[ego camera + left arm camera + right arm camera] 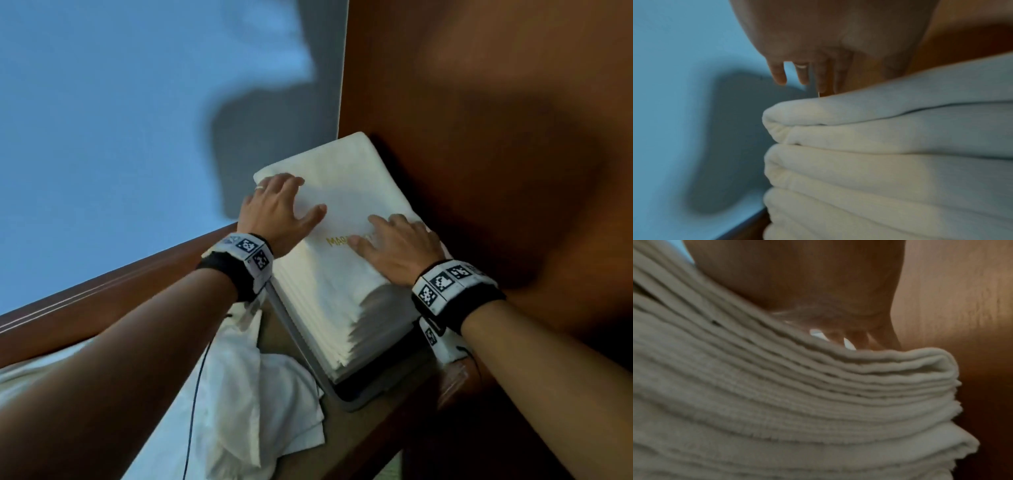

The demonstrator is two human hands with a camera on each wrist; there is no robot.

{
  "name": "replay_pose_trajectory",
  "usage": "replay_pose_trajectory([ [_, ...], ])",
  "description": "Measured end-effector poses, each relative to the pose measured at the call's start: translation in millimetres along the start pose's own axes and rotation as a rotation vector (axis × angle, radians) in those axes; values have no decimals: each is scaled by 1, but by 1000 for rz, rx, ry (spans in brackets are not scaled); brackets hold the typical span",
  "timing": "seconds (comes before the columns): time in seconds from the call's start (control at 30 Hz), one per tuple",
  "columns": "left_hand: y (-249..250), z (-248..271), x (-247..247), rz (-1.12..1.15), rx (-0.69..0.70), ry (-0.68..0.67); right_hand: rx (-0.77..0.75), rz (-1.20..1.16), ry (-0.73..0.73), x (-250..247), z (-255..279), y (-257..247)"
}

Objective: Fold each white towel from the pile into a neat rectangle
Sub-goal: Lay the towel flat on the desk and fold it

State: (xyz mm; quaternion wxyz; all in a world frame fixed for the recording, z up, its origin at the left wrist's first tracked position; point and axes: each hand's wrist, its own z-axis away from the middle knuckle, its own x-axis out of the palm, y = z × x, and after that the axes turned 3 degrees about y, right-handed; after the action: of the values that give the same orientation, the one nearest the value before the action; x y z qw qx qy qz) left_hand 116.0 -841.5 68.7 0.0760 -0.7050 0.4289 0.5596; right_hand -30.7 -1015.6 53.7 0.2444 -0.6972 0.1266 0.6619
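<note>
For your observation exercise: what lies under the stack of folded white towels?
Under the stack of folded white towels sits a grey-framed dark tray or seat; only its near corner and left edge show. The rest, and whatever supports it, is covered.

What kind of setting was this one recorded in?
Probably a hotel or guest room: a stack of folded white towels with gold embroidered lettering, wood panelling, and rumpled white linen alongside.

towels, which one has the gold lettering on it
The top towel of the folded stack, the one under both hands; the crumpled towels lower left show no lettering.
</note>
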Motion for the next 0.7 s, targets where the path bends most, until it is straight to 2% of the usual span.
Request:
replay_pose_trajectory([
  [0.03,-4,-15,0,-126,76,-84,37,-18,-102,2,0,-3],
  [0.1,-17,-41,5,-323,125,-277,94,-81,-252,6,-4,-2],
  [0.17,-38,-57,14,-372,94,-409,108,-146,-346,13,-9,-1],
  [0.23,-57,-62,27,-364,56,-468,93,-183,-393,21,-16,-1],
  [0.47,-70,-67,68,-235,-4,-481,103,-252,-388,46,-34,9],
  [0.7,-63,-67,61,-266,-17,-482,100,-227,-364,44,-31,10],
])
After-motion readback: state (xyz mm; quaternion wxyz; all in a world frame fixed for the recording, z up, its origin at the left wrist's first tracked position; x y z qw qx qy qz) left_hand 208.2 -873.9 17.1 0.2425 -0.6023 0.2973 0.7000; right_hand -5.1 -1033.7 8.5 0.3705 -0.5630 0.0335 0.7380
